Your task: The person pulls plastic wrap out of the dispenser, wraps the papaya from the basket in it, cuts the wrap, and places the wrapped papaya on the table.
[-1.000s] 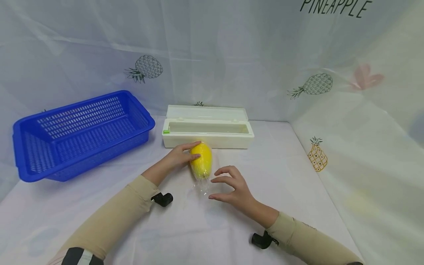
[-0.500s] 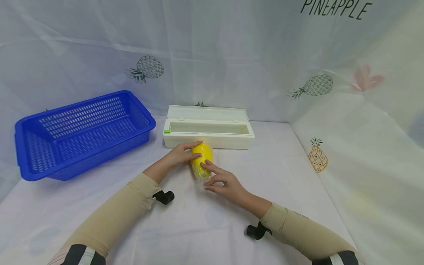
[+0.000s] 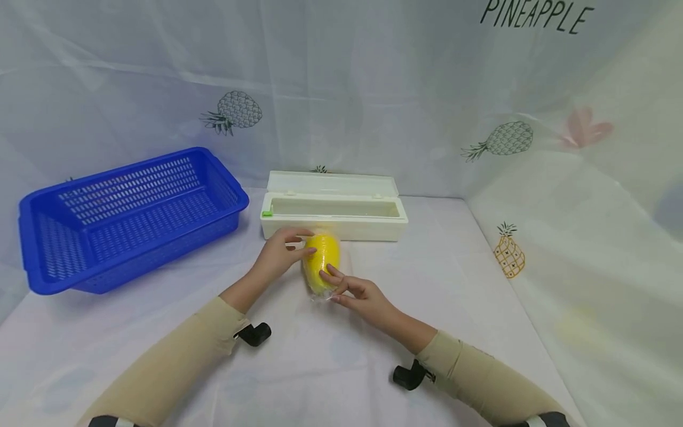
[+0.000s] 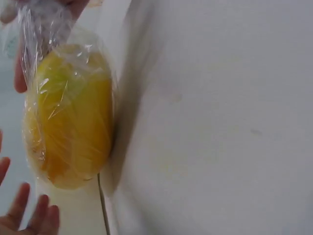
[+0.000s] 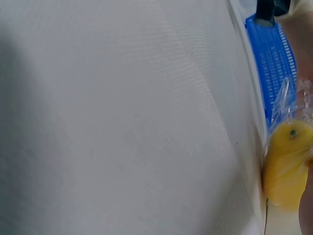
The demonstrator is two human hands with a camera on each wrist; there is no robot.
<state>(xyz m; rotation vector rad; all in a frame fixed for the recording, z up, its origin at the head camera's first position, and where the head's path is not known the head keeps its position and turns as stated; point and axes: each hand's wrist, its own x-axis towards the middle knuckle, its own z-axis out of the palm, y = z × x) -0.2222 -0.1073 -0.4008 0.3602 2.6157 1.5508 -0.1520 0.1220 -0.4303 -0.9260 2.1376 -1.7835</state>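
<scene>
A yellow mango-like fruit (image 3: 323, 255), wrapped in clear plastic film, lies in front of the white box on the cloth. Loose film (image 4: 41, 29) bunches at its near end. My right hand (image 3: 368, 299) grips that near end, with bent fingers on the fruit and the thumb by the film. At the fruit's left side is my left hand (image 3: 274, 255), fingers spread and its thumb tip overlapping the edge in the head view. In the left wrist view its fingers (image 4: 19, 205) stand apart from the fruit.
The long white box (image 3: 333, 228) stands behind the fruit, its lid (image 3: 333, 184) up and a green piece (image 3: 267, 213) at its left end. A blue perforated basket (image 3: 117, 261) sits at the left. White printed cloth (image 3: 373, 89) hangs behind and to the right.
My right hand has moved left onto the near end of the fruit, its spread fingers closing there. My left hand has loosened and drawn back slightly leftward from the fruit.
</scene>
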